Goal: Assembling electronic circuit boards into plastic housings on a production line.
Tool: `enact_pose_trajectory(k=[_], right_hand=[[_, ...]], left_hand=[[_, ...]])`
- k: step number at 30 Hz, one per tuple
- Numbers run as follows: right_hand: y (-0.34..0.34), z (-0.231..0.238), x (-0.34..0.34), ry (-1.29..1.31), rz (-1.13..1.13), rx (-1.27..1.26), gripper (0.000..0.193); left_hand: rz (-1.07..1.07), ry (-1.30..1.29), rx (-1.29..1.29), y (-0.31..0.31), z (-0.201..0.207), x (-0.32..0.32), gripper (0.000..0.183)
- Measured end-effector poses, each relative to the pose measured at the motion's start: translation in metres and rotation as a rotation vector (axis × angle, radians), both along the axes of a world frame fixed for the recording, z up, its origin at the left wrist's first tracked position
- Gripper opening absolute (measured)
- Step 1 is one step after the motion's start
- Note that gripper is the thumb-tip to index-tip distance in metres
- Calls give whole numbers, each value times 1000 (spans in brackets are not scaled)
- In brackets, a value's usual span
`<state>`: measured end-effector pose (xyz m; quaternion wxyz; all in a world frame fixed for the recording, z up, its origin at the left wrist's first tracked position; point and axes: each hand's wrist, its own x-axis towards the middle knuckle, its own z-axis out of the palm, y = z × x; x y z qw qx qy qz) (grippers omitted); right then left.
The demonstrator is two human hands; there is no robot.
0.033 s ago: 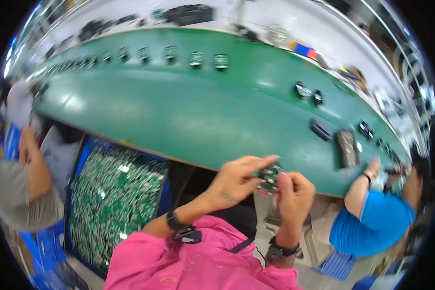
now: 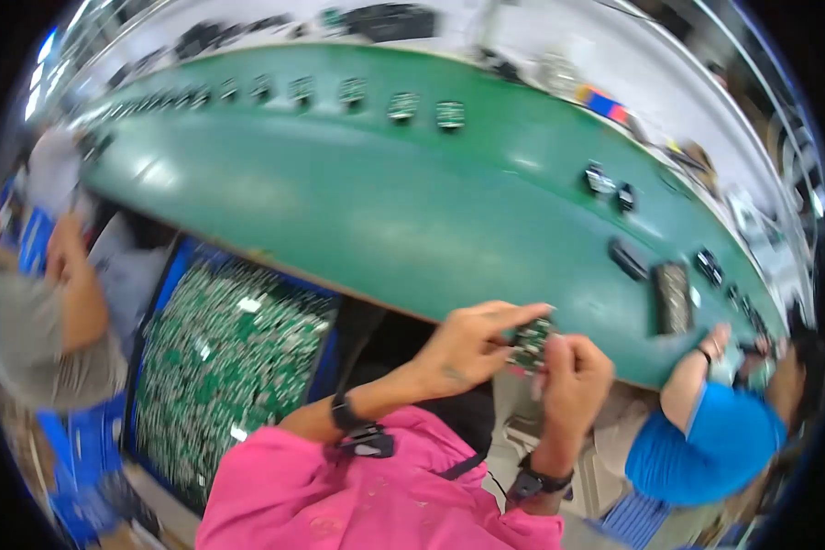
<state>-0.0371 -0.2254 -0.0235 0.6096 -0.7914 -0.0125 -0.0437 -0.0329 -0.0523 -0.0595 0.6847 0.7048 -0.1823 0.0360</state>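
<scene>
My left hand (image 2: 472,346) and my right hand (image 2: 573,371) meet in front of my chest, just at the near edge of a long green conveyor belt (image 2: 385,211). Together they pinch a small green circuit board (image 2: 530,344). The left fingers cover its top and left edge, and the right fingers grip its right side. Both wrists carry dark watches, and my sleeves are pink. A blue bin (image 2: 170,275) heaped with several green circuit boards (image 2: 229,357) sits low to my left.
A row of small boards (image 2: 399,105) rides along the belt's far side, with black parts (image 2: 614,188) and a dark tray (image 2: 674,298) to the right. A person in a blue shirt (image 2: 706,440) works at my right. A person in grey (image 2: 46,321) is at my left.
</scene>
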Motion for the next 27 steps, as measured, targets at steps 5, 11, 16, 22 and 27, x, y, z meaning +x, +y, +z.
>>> enact_pose_trajectory(k=[5,11,16,22,27], right_hand=[[-11,-3,-11,-28,70,45,17],[20,-9,-11,-65,143,-7,15],[10,0,-5,-27,130,-120,20],[-7,1,6,-40,248,-309,22],[12,-1,5,-226,179,-391,22]], left_hand=[[139,-222,74,-21,-13,-9,60],[332,-188,134,-7,-19,-21,51],[284,-146,-4,-5,-17,-16,49],[23,362,-234,5,-4,-12,51],[15,292,-267,8,-6,-12,48]])
